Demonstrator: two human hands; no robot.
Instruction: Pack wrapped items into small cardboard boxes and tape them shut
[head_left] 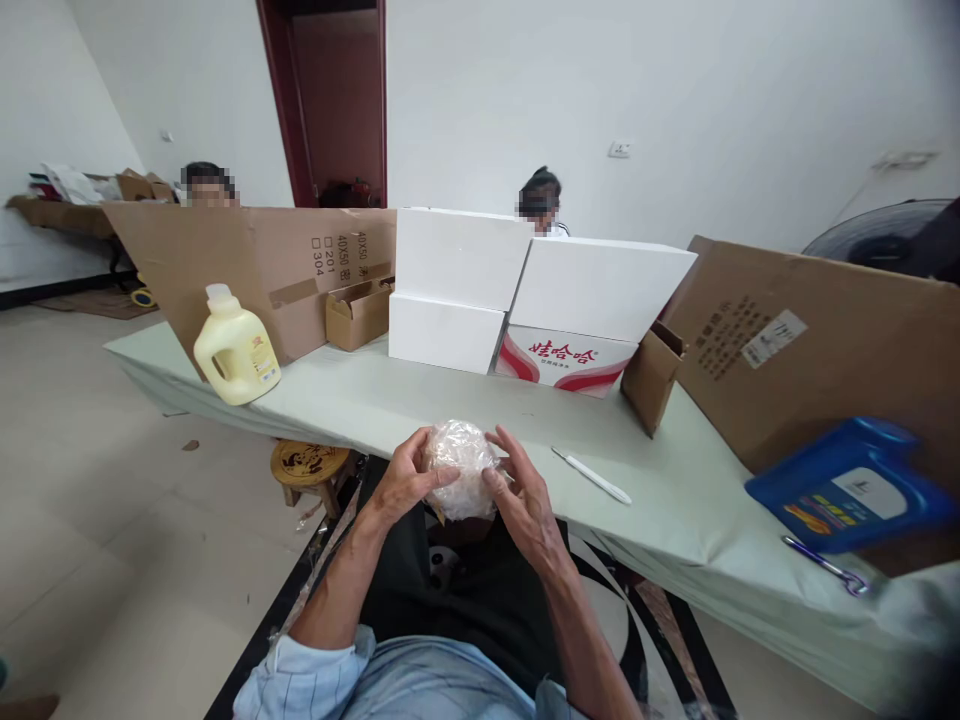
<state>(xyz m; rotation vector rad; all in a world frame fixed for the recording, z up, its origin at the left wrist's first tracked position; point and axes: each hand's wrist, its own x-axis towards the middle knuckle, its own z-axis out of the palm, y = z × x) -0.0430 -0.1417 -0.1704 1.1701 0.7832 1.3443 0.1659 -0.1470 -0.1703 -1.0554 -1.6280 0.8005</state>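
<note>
A round bundle wrapped in clear crinkled plastic (463,468) is held between my two hands at the front edge of the table. What lies inside the wrapping I cannot make out. My left hand (409,475) grips its left side, thumb across the front. On the right side, my right hand (525,495) presses with the thumb while its other fingers stand up behind. A white-handled craft knife (592,475) lies on the cloth to the right of my right hand, apart from it.
The table has a pale green cloth (352,395). A yellow detergent jug (236,350) stands left, a blue bottle (851,490) and a purple pen-like tool (825,565) right. White boxes (446,335) and brown cardboard (810,350) line the back. A wooden stool (309,465) stands below. Two people sit beyond.
</note>
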